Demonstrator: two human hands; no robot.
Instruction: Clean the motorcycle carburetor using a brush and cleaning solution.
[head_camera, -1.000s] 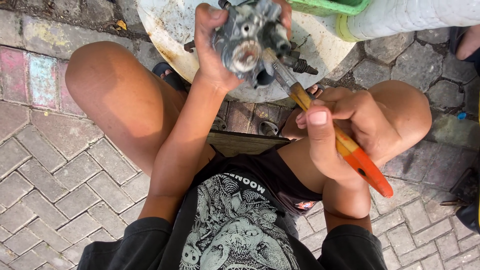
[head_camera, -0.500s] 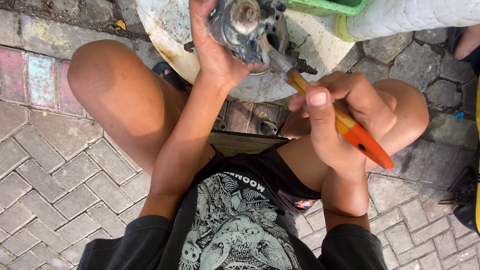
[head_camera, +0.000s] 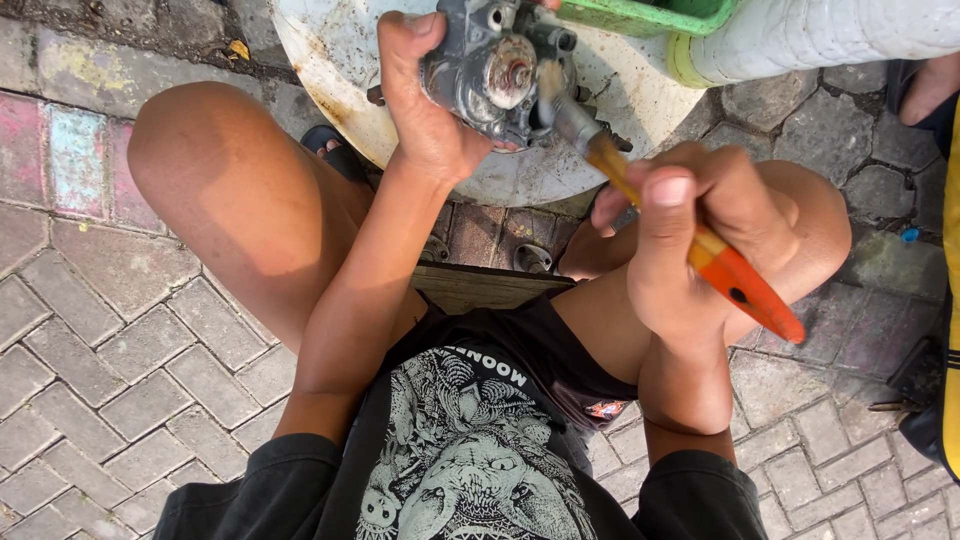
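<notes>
Sitting at the upper centre of the frame, one grimy grey metal engine part (head_camera: 497, 68), lumpy with a rusty round hub, is clasped in the left hand (head_camera: 425, 105), grip closed around its left side. One brush (head_camera: 660, 205), with a yellow-to-orange tapered handle, is pinched in the right hand (head_camera: 690, 235), its bristles touching the part. Behind lies one round white stained basin (head_camera: 345, 60); below, grey brick paving (head_camera: 110, 340)

Left hand (head_camera: 425, 110) rolled the grey metal part (head_camera: 495, 65), round rusty face now toward lower right of frame. Right hand (head_camera: 690, 235) slid the brush (head_camera: 690, 245) rightward, bristles now on part's right side.
</notes>
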